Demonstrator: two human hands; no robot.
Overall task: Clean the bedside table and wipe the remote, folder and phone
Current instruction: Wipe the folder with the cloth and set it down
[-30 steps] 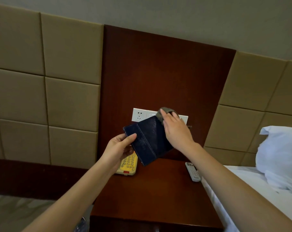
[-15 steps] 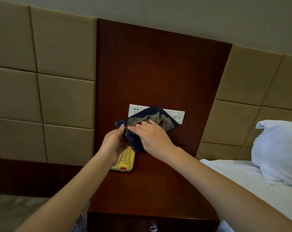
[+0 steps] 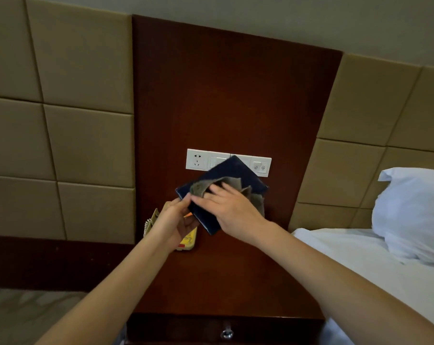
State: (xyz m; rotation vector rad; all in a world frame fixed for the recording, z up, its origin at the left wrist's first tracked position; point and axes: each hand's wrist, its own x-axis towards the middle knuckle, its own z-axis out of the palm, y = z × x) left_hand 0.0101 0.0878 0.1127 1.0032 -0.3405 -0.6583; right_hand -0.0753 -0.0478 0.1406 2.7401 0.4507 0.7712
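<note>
A dark blue folder (image 3: 232,170) is held in the air above the dark wooden bedside table (image 3: 226,282). My left hand (image 3: 172,222) grips its lower left edge from beneath. My right hand (image 3: 232,211) lies flat on the folder's face and presses a grey cloth (image 3: 203,186) against it. Under my left hand lies the cream phone (image 3: 187,241) with yellow keys and a red button, its coiled cord (image 3: 148,224) at the left. The remote is hidden from view.
A white socket and switch plate (image 3: 198,160) sits on the wooden wall panel behind the folder. A bed with a white sheet (image 3: 360,257) and pillow (image 3: 415,212) adjoins the table on the right. A drawer knob (image 3: 227,333) shows at the table's front. Padded beige panels flank the wood.
My right hand has slid with the cloth from the folder's top corner down across its face. The folder has tilted flatter and the view has shifted, hiding the remote.
</note>
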